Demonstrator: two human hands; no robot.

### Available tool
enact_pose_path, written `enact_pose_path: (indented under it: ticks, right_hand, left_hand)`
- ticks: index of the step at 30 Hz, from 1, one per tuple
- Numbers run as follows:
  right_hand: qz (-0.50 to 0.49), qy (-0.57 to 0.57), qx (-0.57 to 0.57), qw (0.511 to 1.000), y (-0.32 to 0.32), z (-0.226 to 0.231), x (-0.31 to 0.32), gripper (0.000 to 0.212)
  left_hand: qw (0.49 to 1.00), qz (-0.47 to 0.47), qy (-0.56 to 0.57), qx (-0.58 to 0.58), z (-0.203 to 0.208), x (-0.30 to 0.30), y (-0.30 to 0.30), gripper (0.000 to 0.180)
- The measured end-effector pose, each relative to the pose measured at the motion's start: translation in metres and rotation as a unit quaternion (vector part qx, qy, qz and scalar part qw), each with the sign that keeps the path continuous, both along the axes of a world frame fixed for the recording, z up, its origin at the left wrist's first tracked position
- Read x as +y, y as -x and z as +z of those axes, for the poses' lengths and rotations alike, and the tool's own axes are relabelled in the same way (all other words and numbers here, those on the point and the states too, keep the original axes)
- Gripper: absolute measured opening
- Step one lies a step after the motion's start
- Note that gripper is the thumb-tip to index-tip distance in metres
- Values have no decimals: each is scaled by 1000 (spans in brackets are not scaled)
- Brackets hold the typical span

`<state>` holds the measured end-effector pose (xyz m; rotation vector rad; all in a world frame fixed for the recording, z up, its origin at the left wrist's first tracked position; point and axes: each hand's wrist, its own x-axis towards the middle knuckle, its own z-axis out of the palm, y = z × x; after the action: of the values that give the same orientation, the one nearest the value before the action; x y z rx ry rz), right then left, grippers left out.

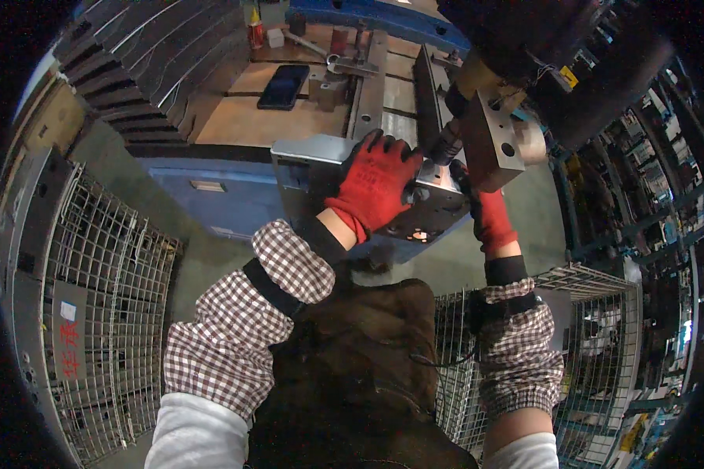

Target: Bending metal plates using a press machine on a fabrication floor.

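The left grip (377,186) clasps the metal piece (314,147), which extends either side beneath it — the right grip (490,215), partly behind a steel block (491,148), I can't read. Beyond, a phone (284,87) lies on the surface (235,121); wire cages (109,262) flank the person.

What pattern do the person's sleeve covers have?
A brownish-and-white check, shown best on the left sleeve cover in the head view.

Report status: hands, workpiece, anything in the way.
Left hand on metal workpiece. Right hand at its right end. Steel block partly hides right hand.
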<state>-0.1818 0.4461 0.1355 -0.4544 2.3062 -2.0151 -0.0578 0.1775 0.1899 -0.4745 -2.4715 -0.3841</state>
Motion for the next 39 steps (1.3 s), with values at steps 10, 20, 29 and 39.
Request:
enact_pose_path:
  ticks: [10, 20, 29, 39]
  right_hand:
    - [-96, 261, 221, 935, -66, 188, -31, 47]
    - [-66, -101, 646, 753, -101, 274, -52, 47]
    - [-218, -253, 657, 676, -103, 274, -61, 48]
    - [-261, -252, 665, 653, -88, 267, -52, 52]
  left_hand:
    - [1000, 26, 11, -5, 0, -13, 3, 77]
    - [1000, -5, -30, -7, 1, -4, 13, 76]
    - [999, 16, 16, -26, 8, -2, 10, 79]
    - [1000, 15, 10, 9, 5, 0, 9, 75]
